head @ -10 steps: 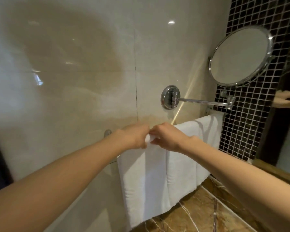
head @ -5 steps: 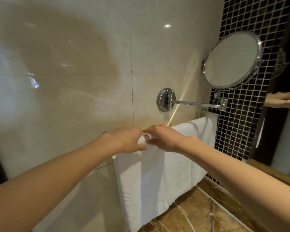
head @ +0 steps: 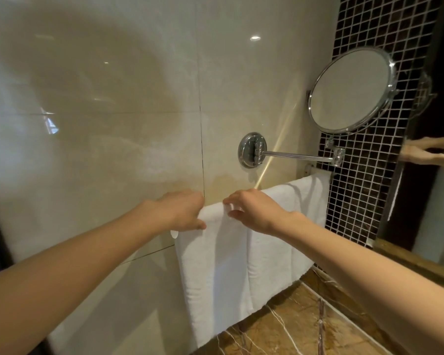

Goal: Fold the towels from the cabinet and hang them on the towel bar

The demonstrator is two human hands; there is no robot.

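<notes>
Two white folded towels hang side by side over a towel bar on the beige tiled wall. The near towel (head: 213, 272) hangs at the left and the far towel (head: 290, 226) at the right. Almost all of the bar is hidden under them; only its right bracket (head: 308, 170) shows. My left hand (head: 182, 210) grips the near towel's top fold at its left end. My right hand (head: 254, 211) pinches the same fold just to the right. A small gap of towel shows between the hands.
A round chrome mirror (head: 351, 90) on a swing arm (head: 297, 156) juts out from the wall above the towels. Dark mosaic tiles (head: 362, 196) cover the right wall. A brown marble counter (head: 292, 326) lies below. A large mirror (head: 431, 160) at the far right reflects arms.
My hands have moved slightly apart along the top fold of the near towel. The view has shifted a little, so the mirror sits lower and further left.
</notes>
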